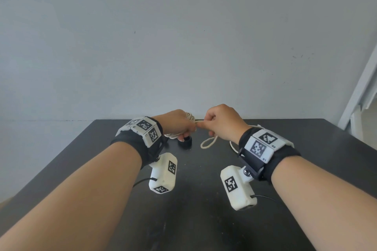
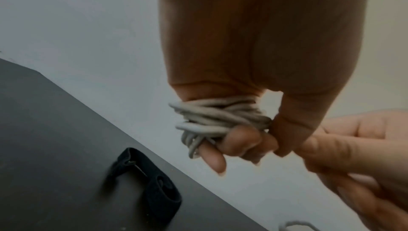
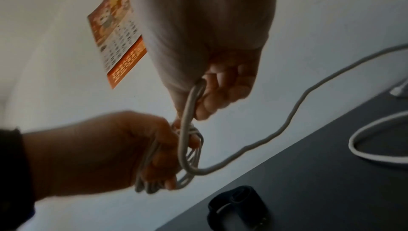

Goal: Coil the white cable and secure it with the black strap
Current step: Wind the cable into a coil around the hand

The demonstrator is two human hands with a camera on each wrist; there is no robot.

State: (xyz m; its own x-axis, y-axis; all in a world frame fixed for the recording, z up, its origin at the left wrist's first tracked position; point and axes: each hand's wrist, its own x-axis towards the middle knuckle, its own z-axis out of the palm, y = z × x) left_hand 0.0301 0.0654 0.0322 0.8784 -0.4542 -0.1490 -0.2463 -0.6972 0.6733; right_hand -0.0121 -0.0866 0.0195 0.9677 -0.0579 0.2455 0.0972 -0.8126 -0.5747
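White cable (image 2: 217, 121) is wound in several loops around the fingers of the left hand (image 1: 179, 123), which sits just left of centre in the head view, above the far edge of the black table (image 1: 204, 220). In the left wrist view the loops bunch across the fingers (image 2: 239, 141), which curl around them, and the thumb presses down beside the bundle, so this hand grips the coil. The right hand (image 1: 223, 121) is directly beside it, their fingertips touching at the middle of the frame. Its fingers are curled and pinch a strand of the cable; in the right wrist view that strand runs down from the pinch (image 3: 198, 91), bends in a U next to the coil and then trails off toward the upper right of the frame. More slack lies in a loop on the table at the right edge of that view (image 3: 366, 140), and the head view shows a loop hanging below the right hand (image 1: 208, 142). A black strap (image 1: 185, 142) lies on the table just below the left hand, curled into a loose ring and apart from the cable. An orange and white printed card (image 3: 119, 32) hangs on the pale wall (image 1: 183, 36) in the upper left of the right wrist view.
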